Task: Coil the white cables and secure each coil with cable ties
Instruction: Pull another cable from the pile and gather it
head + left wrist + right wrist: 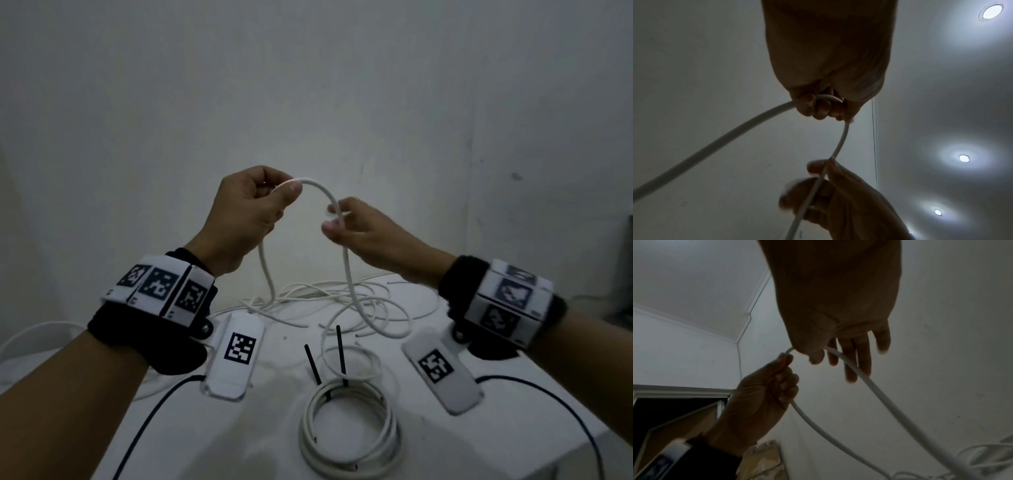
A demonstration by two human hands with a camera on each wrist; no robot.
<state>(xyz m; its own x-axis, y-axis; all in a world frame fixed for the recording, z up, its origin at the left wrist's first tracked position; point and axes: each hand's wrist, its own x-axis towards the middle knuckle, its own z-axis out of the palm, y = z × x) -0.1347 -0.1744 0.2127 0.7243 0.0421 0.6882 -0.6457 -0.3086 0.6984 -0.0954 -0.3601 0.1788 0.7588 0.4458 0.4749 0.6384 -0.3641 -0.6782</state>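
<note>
Table (260, 425): holding loose cables.
Left hand (239, 219): gripping cable (320, 190).
Right hand (363, 229): pinching it; should be feeding even loops.

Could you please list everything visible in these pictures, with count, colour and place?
Held cable: one, white, arched between both hands above the table, both ends trailing down.
Loose cables: a tangle, count unclear, white, far part of the table.
Finished coil: one, white, near edge of the table.
Cable ties: two long tails, black, sticking up from the coil.
Table: one, white, below the hands.
Ceiling lights: at least three, white, overhead.
Wrist rigs: two, black bands with white marker tags, one on each wrist.
Left hand: pinches the held cable at the arch's top.
Right hand: pinches the held cable lower down.
</note>
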